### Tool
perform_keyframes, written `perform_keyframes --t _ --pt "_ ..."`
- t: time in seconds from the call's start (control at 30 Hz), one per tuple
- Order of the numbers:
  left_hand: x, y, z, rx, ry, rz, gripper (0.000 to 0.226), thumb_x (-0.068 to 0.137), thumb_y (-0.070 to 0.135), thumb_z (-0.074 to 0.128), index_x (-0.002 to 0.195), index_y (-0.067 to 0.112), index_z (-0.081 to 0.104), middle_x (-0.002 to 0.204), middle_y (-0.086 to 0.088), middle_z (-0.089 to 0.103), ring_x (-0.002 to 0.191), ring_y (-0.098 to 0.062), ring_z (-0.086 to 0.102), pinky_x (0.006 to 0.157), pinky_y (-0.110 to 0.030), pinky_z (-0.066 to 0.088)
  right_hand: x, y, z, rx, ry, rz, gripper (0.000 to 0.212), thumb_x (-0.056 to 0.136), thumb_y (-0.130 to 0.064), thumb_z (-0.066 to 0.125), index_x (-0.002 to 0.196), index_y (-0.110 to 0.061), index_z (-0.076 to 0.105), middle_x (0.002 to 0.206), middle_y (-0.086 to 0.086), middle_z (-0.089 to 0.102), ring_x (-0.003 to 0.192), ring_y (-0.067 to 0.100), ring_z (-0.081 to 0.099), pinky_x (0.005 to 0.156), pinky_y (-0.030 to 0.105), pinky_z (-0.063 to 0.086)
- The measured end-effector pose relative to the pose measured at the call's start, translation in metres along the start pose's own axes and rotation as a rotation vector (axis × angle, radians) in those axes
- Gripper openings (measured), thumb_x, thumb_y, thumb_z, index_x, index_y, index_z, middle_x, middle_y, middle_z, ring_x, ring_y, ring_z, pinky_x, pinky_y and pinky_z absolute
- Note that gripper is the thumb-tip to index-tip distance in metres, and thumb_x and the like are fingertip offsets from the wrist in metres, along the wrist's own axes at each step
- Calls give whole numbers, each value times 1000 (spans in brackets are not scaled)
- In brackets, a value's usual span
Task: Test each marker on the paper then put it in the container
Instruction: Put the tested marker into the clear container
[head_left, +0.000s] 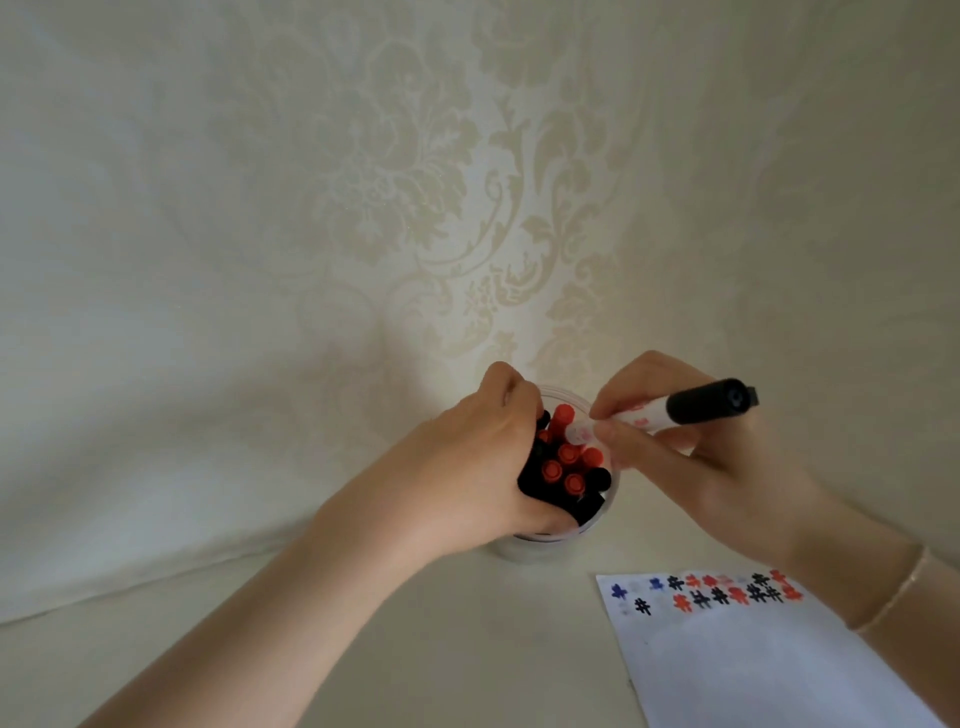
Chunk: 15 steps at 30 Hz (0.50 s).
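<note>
A clear round container (608, 512) stands at centre, packed with several upright markers with red caps (563, 460) and black caps. My left hand (467, 467) is over its left side, its fingers curled round the bunch of markers inside. My right hand (691, 462) pinches a white marker with a black cap (696, 405), held nearly level above the container's right rim, cap end pointing right. A white paper (769, 665) lies at lower right, its top edge covered with several small black, red and blue test marks.
Cream damask cloth (363, 234) covers the surface and rises behind the container as a backdrop. A thin bracelet (893, 592) circles my right wrist above the paper. Bare cloth stretches to the left of the container.
</note>
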<state>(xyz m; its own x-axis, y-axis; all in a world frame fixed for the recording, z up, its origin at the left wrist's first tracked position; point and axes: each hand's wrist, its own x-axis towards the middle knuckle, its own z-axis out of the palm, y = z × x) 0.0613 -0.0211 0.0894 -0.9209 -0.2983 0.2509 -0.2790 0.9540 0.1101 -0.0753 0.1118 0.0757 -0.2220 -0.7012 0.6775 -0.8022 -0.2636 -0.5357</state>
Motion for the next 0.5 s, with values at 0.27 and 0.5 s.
perform_keyframes --t 0.27,0.5 --pt "8 1 13 240 87 61 67 75 64 56 122 17 46 126 5 38 101 -13 47 72 -28 48 -1 -5 5 224 0 135 2 84 -17 68 85 -15 67 83 -2 62 72 22 65 56 51 56" --pt "19 -4 17 77 60 65 44 81 43 61 122 33 49 120 11 34 107 -11 41 77 -30 51 -14 3 33 178 -2 153 6 83 -11 70 80 -15 69 85 -8 58 72 16 64 54 23 52"
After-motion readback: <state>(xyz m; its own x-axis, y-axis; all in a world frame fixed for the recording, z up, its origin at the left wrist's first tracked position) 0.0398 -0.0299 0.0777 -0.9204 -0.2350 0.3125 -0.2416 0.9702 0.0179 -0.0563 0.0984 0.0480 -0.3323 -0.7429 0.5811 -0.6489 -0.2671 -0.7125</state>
